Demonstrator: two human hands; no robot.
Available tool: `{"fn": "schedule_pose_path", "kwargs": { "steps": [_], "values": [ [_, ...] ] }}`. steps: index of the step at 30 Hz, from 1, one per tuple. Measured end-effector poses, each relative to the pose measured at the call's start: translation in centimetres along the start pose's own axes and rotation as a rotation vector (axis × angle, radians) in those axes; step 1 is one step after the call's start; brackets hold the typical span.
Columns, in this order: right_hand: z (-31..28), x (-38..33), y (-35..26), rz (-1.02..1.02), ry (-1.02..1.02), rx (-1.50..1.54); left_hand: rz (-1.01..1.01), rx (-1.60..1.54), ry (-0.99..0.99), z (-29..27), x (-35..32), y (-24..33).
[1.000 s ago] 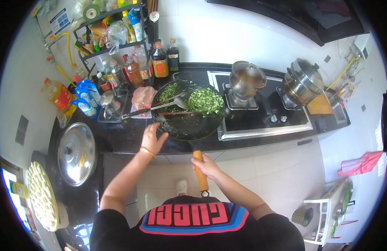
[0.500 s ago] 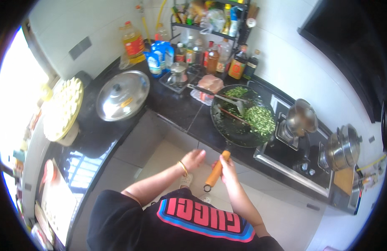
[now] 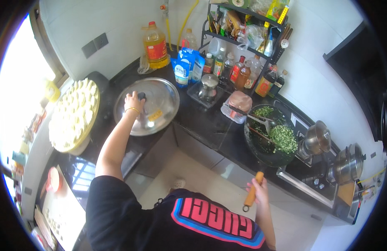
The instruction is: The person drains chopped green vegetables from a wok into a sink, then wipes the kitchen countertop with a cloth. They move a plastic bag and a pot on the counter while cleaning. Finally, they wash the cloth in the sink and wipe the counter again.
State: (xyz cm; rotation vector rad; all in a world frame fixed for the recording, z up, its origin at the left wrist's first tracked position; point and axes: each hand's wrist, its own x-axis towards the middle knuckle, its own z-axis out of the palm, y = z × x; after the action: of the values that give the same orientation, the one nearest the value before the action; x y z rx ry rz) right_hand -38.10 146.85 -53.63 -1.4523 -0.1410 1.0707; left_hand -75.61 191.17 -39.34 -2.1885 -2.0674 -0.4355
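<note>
The right hand [image 3: 262, 193] is closed around the wooden handle [image 3: 252, 194] of a black wok [image 3: 266, 158], the fingers wrapped over it and the metal ring at its end showing below. The wok stands at the edge of the black table [image 3: 197, 129], beside the gas stove [image 3: 306, 173]. In it are chopped greens [image 3: 284, 140], a spatula [image 3: 269, 124] and chopsticks [image 3: 257, 133].

Farther to the left, the left hand [image 3: 132, 102], a gold bracelet [image 3: 132, 110] at its wrist, reaches over the round steel lid [image 3: 166, 100]. Its fingers are bent at the dark knob [image 3: 142, 96]; how firmly this grip has closed I cannot tell. The lid lies on the table, beside a round yellow tray [image 3: 91, 122] of dumplings [image 3: 74, 109].

Behind the wok sits a pink container [image 3: 240, 101], the spatula's handle passing over its edge. Beyond the lid stand blue pouches [image 3: 188, 62] and a large oil bottle [image 3: 155, 49]; sauce bottles [image 3: 242, 76] line up under a black rack [image 3: 227, 38] at the wall.
</note>
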Motion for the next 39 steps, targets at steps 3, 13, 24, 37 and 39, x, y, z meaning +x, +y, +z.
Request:
{"fn": "schedule_pose_path", "kwargs": {
  "steps": [3, 13, 24, 37, 39],
  "values": [
    [-0.1, 0.4, 0.0, 0.013, 0.005, -0.136, 0.102, 0.06, -0.173, -0.5, 1.9, -0.9],
    [2.4, -0.2, -2.0, 0.102, 0.101, -0.333, 0.401, -0.108, -0.222, 0.9, 5.5, -3.8],
    [9.0, -0.9, -1.7, 0.049, 0.325, 0.014, 0.477, -0.16, -0.038, 3.4, 5.4, -5.4],
    [5.4, -0.3, -1.7, -0.033, 0.165, -0.167, 0.839, -0.429, 0.028, 2.4, 3.4, 4.7],
    [5.4, -0.2, -1.6, -0.037, 0.169, -0.124, 0.965, -0.469, -0.014, 2.4, 1.4, 8.6]
  ]
}}
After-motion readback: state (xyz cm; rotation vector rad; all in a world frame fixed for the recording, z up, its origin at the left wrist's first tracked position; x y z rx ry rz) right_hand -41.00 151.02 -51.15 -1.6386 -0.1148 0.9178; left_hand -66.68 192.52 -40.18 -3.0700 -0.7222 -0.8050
